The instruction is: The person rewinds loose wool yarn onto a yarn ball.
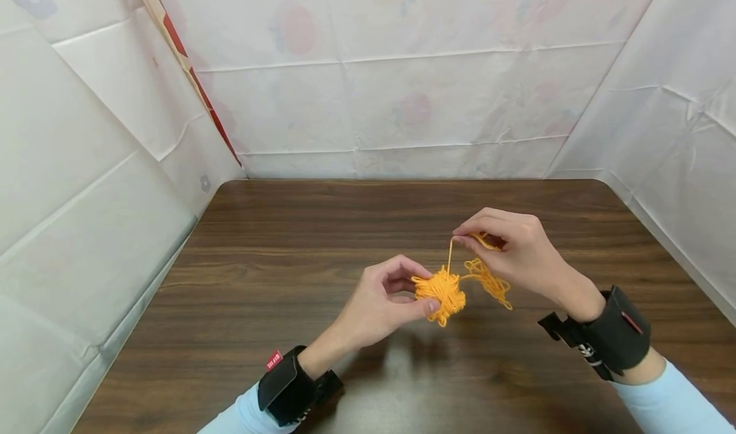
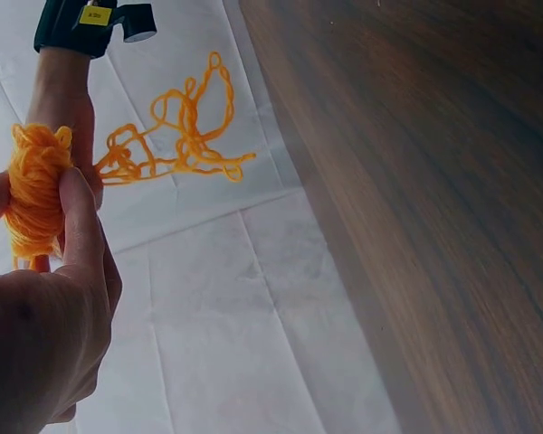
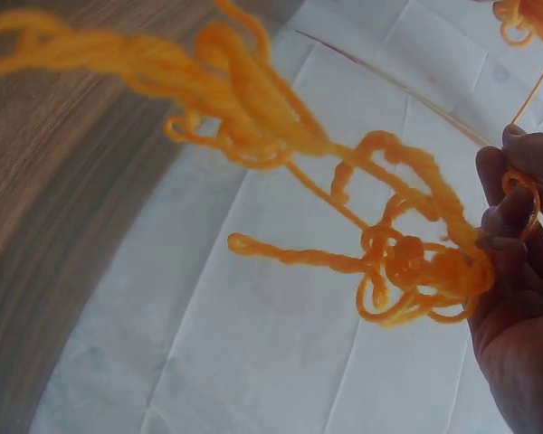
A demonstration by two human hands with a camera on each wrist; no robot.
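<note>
A small ball of orange yarn (image 1: 441,291) is held above the brown wooden table (image 1: 276,280). My left hand (image 1: 386,298) pinches the ball (image 2: 34,194) between thumb and fingers. A taut strand (image 1: 450,254) rises from the ball to my right hand (image 1: 508,248), which pinches it at the fingertips. A loose tangle of yarn loops (image 1: 490,282) hangs below the right hand; the same tangle (image 3: 398,249) fills the right wrist view beside the right fingers (image 3: 516,203). In the left wrist view the tangle (image 2: 176,136) hangs past the ball.
White creased sheets (image 1: 402,101) wall in the table on the left, back and right. A red and cream stripe (image 1: 184,63) runs down the left back corner. Both wrists wear black camera straps (image 1: 609,335).
</note>
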